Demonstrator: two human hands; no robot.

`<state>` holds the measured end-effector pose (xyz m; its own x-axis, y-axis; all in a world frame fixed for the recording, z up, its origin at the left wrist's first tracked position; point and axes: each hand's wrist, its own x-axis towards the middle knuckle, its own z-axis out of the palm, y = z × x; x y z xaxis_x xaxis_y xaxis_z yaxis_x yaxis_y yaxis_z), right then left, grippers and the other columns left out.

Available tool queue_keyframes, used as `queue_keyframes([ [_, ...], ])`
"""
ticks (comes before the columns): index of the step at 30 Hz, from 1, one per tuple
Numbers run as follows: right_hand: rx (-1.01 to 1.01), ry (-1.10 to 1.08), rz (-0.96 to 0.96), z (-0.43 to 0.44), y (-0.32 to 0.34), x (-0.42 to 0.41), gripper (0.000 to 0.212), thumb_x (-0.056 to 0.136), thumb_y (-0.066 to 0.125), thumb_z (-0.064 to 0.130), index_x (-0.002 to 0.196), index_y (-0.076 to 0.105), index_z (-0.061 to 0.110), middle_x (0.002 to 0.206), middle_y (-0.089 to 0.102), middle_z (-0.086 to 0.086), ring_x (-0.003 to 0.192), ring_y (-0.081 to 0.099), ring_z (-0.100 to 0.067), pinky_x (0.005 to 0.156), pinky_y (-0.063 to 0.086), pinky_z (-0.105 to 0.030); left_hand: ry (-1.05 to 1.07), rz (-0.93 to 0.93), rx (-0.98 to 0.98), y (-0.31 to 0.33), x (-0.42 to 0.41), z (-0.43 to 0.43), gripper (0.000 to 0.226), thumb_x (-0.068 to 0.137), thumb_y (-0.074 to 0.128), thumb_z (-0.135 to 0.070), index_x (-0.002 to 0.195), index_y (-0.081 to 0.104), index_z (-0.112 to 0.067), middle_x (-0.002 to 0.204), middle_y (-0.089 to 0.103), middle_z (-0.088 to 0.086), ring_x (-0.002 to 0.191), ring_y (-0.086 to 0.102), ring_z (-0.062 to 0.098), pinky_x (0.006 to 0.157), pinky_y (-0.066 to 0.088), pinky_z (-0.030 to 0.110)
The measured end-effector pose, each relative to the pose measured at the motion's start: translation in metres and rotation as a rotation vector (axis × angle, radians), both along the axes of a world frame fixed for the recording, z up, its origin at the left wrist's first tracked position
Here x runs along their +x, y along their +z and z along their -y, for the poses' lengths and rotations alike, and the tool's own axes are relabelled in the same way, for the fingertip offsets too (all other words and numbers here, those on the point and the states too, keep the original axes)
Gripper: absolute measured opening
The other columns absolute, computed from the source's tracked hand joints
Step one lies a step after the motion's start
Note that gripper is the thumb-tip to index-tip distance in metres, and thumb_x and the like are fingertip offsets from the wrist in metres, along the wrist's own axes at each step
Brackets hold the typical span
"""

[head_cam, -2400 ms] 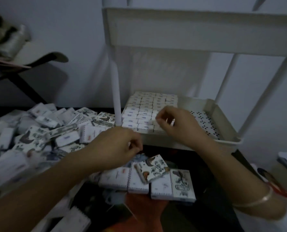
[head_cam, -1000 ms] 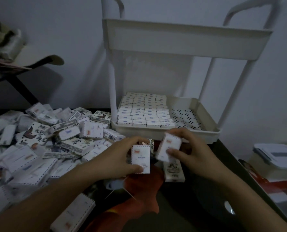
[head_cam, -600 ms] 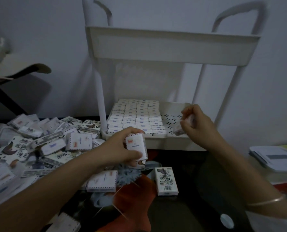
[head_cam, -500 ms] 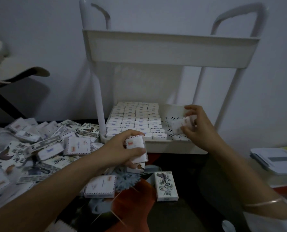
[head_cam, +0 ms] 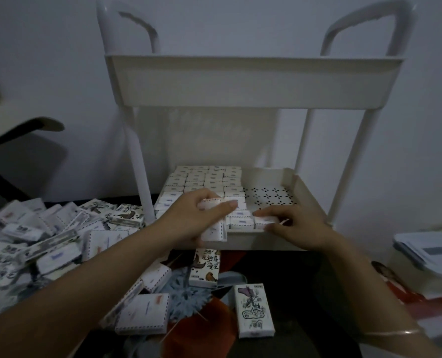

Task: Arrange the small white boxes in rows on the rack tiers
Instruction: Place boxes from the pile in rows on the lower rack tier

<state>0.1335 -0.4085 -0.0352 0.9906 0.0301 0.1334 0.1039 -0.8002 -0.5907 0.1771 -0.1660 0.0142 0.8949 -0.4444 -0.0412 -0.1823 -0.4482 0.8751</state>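
Our left hand (head_cam: 186,223) grips an upright box (head_cam: 213,233); bare tier floor (head_cam: 266,200) lies at two o'clock, beside our right hand's (head_cam: 302,228) pinched box (head_cam: 266,220).

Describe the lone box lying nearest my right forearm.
Find the white rack, then look at the surface in front of its lower tier. The box is the rightmost loose one, by the right forearm. Unlike its neighbours it touches no other box and shows a purplish drawing.

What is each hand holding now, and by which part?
Left hand grips a white box by its upper end, thumb across the front. Right hand pinches a second box by its right end, at the lower tier front edge.
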Motion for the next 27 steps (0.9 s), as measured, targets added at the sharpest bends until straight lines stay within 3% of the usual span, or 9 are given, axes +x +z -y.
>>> queue_keyframes([
  [3,0.034,-0.059,0.003,0.002,-0.006,0.001,0.028,0.089,0.065,0.026,0.110,0.057,0.042,0.116,0.062,0.016,0.104,0.059,-0.001,0.094,0.051,-0.027,-0.013,0.220,0.105,0.001,0.014,0.018,0.045,0.080,0.071,-0.047,0.114,0.051,-0.026,0.094,0.060,-0.006,0.065,0.055,0.005,0.051,0.043,0.023],
  [5,0.087,-0.081,0.024,0.003,-0.008,-0.001,0.023,0.088,0.067,0.025,0.104,0.056,0.036,0.111,0.064,0.013,0.101,0.061,-0.004,0.092,0.053,-0.031,-0.069,0.282,0.100,0.005,0.021,0.032,0.052,0.084,0.070,-0.033,0.122,0.036,-0.024,0.108,0.057,-0.003,0.076,0.062,0.011,0.059,0.053,0.030],
  [7,0.075,-0.081,0.046,0.003,-0.011,-0.002,0.016,0.088,0.066,0.024,0.099,0.058,0.033,0.104,0.064,0.016,0.096,0.062,-0.003,0.090,0.054,-0.033,-0.144,0.319,0.094,0.012,0.027,0.046,0.050,0.086,0.067,-0.019,0.121,0.031,-0.022,0.116,0.054,-0.002,0.084,0.064,0.013,0.061,0.055,0.023],
  [9,0.076,-0.075,0.044,0.003,-0.011,-0.002,0.012,0.089,0.065,0.024,0.097,0.061,0.031,0.103,0.065,0.017,0.095,0.061,-0.002,0.090,0.053,-0.034,-0.178,0.376,0.140,0.019,0.035,0.060,0.044,0.086,0.064,-0.011,0.119,0.036,-0.019,0.115,0.051,-0.001,0.083,0.059,0.011,0.050,0.045,0.016],
  [12,0.043,-0.078,0.095,0.006,-0.010,-0.002,0.011,0.089,0.064,0.026,0.092,0.063,0.036,0.107,0.060,0.013,0.095,0.058,-0.004,0.089,0.052,-0.033,-0.213,0.404,0.153,0.024,0.048,0.078,0.034,0.081,0.063,-0.001,0.110,0.057,-0.019,0.117,0.048,0.002,0.094,0.058,0.016,0.058,0.044,0.014],
  [16,0.089,-0.128,0.176,0.004,-0.013,-0.006,0.009,0.087,0.062,0.031,0.086,0.069,0.037,0.101,0.055,0.009,0.085,0.056,-0.007,0.080,0.051,-0.032,-0.295,0.285,0.046,0.012,0.057,0.096,0.042,0.078,0.071,-0.003,0.113,0.067,-0.026,0.109,0.059,0.001,0.091,0.060,0.014,0.069,0.052,0.021],
  [21,0.179,-0.236,0.296,0.002,-0.022,-0.008,0.014,0.087,0.059,0.025,0.083,0.072,0.029,0.088,0.066,0.013,0.080,0.060,-0.003,0.073,0.051,-0.027,-0.349,0.461,0.290,-0.014,0.058,0.104,0.063,0.082,0.072,-0.015,0.138,0.042,-0.023,0.128,0.055,0.004,0.097,0.052,0.013,0.081,0.043,0.026],
  [24,0.271,-0.313,0.337,0.000,-0.021,-0.010,0.014,0.090,0.058,0.016,0.080,0.067,0.019,0.080,0.068,0.008,0.078,0.062,-0.005,0.068,0.051,-0.023,-0.439,0.467,0.352,-0.024,0.063,0.099,0.047,0.085,0.069,-0.023,0.127,0.049,-0.023,0.126,0.058,0.002,0.096,0.054,0.011,0.085,0.047,0.031],
  [27,0.263,-0.338,0.370,-0.005,-0.021,-0.012,0.013,0.091,0.059,0.014,0.080,0.066,0.017,0.080,0.068,0.007,0.078,0.062,-0.003,0.065,0.046,-0.015,-0.460,0.442,0.298,-0.025,0.067,0.092,0.024,0.087,0.065,-0.037,0.109,0.062,-0.027,0.106,0.067,-0.006,0.095,0.062,0.007,0.089,0.052,0.035],
])
